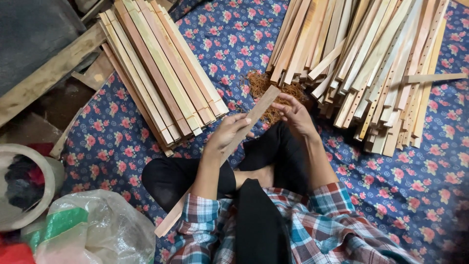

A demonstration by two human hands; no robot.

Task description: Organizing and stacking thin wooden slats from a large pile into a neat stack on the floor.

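1. Head view, setting: floor covered w/ blue floral cloth [205, 44]; seated cross-legged on it, black trousers, plaid sleeves.
2. Left hand [228, 131]: wrapped round a long wooden slat [239, 138], fingers closed over its upper half. Slat runs diagonally from near the left elbow up to a point just in front of the right hand; lower end pokes out past the plaid sleeve.
3. Right hand [295, 116]: fingers half-curled, loose, at the slat's top end; holding nothing that can be made out, though fingertips sit right over a tangle of brownish rubber bands [266, 93] on the cloth. Actual pinch on a band: can't tell.
4. Stock around: neat bundle of slats [161, 68] to the left, stacked flat & aligned; bigger loose heap of slats [371, 63] to the right, fanned out, many w/ rows of small holes.
5. Edges: pale bowl [29, 190] w/ dark contents bottom left, clear plastic bag [93, 230] beside it, rough plank [44, 78] upper left.
6. Step, as judged: one slat picked & steadied, right hand working at its tip. Next move prob. calls for firm left grip so the slat doesn't swing, plus fine fingertip work near the end.
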